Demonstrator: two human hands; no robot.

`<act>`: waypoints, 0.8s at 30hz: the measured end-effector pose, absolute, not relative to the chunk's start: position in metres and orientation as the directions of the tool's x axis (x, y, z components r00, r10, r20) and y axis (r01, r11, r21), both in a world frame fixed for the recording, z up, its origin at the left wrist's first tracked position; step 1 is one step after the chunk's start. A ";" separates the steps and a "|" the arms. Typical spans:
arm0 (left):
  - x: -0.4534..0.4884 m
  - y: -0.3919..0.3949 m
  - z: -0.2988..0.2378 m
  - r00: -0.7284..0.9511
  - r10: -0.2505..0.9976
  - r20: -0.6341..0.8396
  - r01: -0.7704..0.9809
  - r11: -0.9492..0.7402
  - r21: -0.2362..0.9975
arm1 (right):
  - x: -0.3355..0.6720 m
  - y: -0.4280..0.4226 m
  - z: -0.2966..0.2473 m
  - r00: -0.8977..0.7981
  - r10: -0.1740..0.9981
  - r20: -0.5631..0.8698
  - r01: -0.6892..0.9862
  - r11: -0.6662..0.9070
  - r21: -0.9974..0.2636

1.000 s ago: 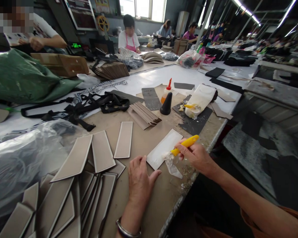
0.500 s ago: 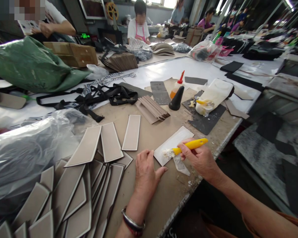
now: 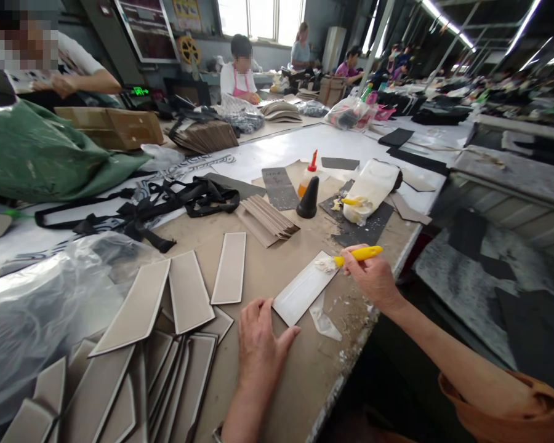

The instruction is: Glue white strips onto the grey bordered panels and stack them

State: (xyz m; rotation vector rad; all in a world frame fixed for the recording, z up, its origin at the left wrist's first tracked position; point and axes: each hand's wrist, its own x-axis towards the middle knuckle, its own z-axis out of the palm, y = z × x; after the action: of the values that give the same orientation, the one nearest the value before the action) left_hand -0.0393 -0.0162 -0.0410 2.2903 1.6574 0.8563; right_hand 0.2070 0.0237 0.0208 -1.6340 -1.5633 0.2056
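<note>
My right hand (image 3: 373,278) is closed round a yellow-handled brush (image 3: 357,254), whose whitish bristles rest on the far end of a pale rectangular card piece (image 3: 303,289) lying on the brown work surface (image 3: 277,369). My left hand (image 3: 259,343) lies flat with fingers stretched out, pressing the near corner of that piece. To the left, several similar grey-beige card pieces (image 3: 188,291) lie fanned out and stacked.
Beyond the piece stand a black cone (image 3: 308,199), an orange-capped glue bottle (image 3: 307,173), a white glue container (image 3: 368,191) on a dark mat and a card stack (image 3: 266,219). Black straps (image 3: 175,200), clear plastic (image 3: 41,301) and a green bag (image 3: 41,151) lie left. Other people work at far tables. The table edge drops off right.
My right hand has drawn the brush from the near end of the pale piece up to its far end. My left hand has stayed pressed on the near corner.
</note>
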 end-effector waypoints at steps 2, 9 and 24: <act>-0.041 -0.016 -0.044 0.217 0.912 0.348 0.812 -0.366 0.454 | 0.217 0.028 0.020 0.193 0.858 0.476 0.788 0.153 -0.596; -0.042 -0.014 -0.049 0.229 0.903 0.363 0.809 -0.384 0.446 | 0.220 0.028 0.026 0.052 0.799 0.599 0.864 0.265 -0.428; -0.040 -0.009 -0.054 0.155 0.913 0.377 0.802 -0.339 0.492 | 0.165 0.011 0.071 -0.253 0.782 0.569 0.684 0.560 -0.466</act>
State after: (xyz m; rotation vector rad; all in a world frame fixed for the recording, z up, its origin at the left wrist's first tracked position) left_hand -0.0401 -0.0090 -0.0545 2.2469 1.6906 0.9414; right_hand 0.1650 0.0110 0.0711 -1.1773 -1.9992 0.1567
